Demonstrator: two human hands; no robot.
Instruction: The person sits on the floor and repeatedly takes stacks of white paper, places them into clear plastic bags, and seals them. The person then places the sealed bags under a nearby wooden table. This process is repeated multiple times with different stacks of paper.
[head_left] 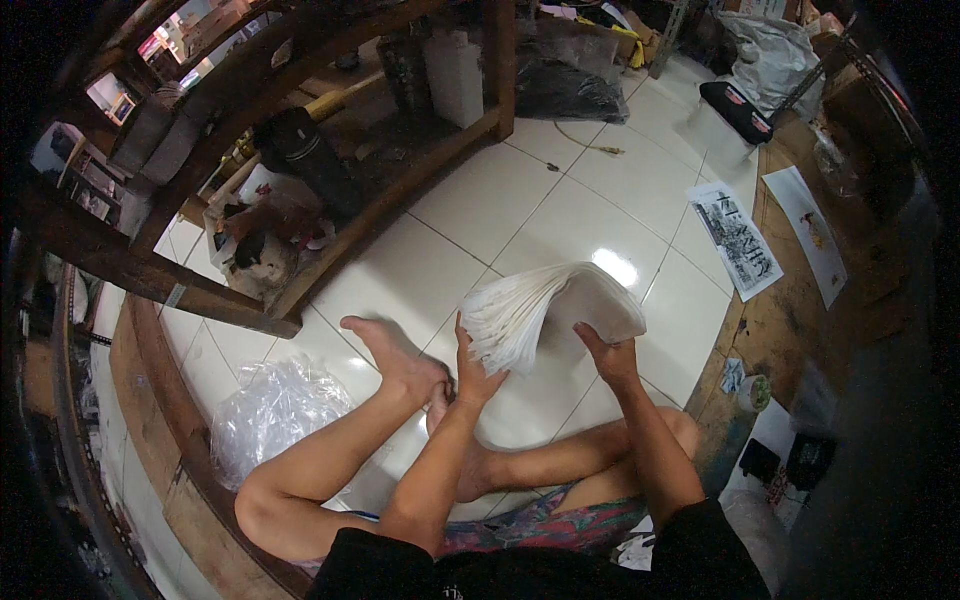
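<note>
We see a thick stack of thin white sheets point(510, 312) held up in front of the person, above the white tiled floor point(460, 200); it bends in an arch, its layers fanned apart along the left edge. The left hand point(476, 370) is partly open around the stack's near left corner, thumb and fingers spread along the fanned layers. The right hand point(612, 358) grips the right end, its thumb lying on the upper face; we cannot tell how its other fingers lie beneath. Below the stack we find the person's bare legs point(340, 437), folded as they sit in patterned shorts point(565, 522). Near the left knee, a crumpled clear plastic bag point(275, 415) rests on the tiles. To our right runs a wooden board point(748, 325), with a printed sheet point(735, 242) at its edge, a second sheet point(808, 235) on it and a small roll point(756, 392) closer in. Farther off, we see a black pouch point(735, 110) on a pale container, and a wooden rack point(392, 209) at upper left, holding a dark bin point(302, 148).
</note>
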